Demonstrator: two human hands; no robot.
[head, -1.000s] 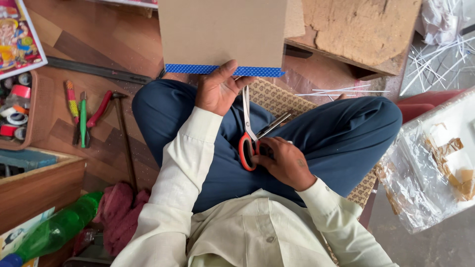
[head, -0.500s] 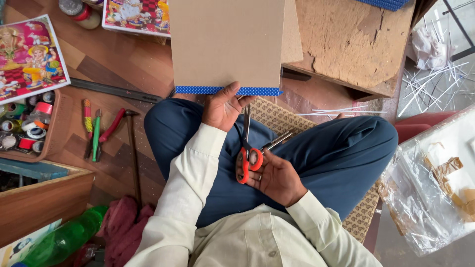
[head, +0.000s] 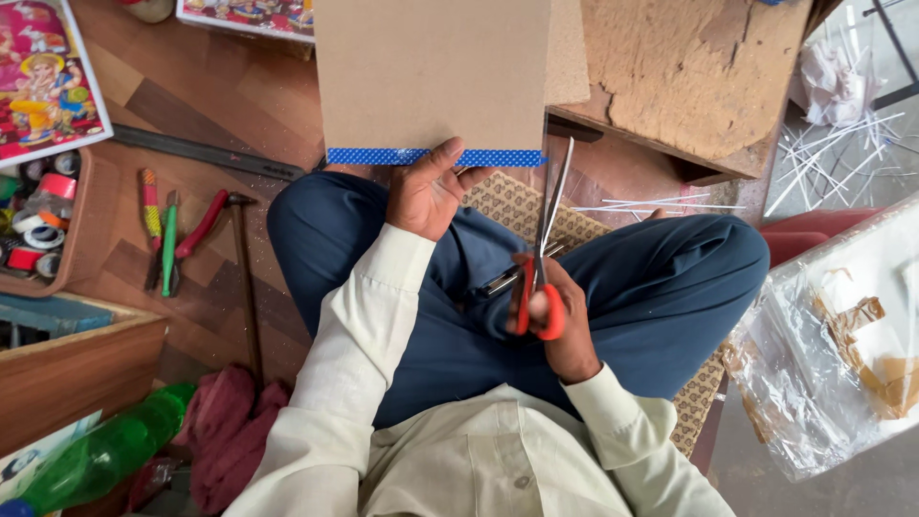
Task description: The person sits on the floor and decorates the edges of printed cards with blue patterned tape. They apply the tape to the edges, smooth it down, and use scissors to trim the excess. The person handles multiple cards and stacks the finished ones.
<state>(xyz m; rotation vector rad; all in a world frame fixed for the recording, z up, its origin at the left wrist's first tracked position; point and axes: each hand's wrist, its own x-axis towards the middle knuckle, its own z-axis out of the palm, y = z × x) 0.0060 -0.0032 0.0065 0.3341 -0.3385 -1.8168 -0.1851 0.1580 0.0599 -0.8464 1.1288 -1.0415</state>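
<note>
I sit cross-legged in blue trousers. My left hand (head: 428, 190) grips the near edge of a brown cardboard sheet (head: 431, 72), thumb on the blue dotted tape strip (head: 369, 156) along that edge. My right hand (head: 560, 321) holds orange-handled scissors (head: 538, 278), whose open blades point up to the sheet's right near corner. A dark slim tool (head: 512, 276) lies across my lap under the scissors.
Pliers, a green screwdriver and a hammer (head: 206, 225) lie on the wooden floor to the left, next to a tray of tape rolls (head: 43, 225). A green bottle (head: 91, 460) lies at lower left, a rough board (head: 689, 72) sits ahead, and plastic-wrapped sheets (head: 842, 335) rest at right.
My right hand has carried the scissors rightward and up from beside my left hand to the sheet's right corner. The cardboard sits closer and larger in view.
</note>
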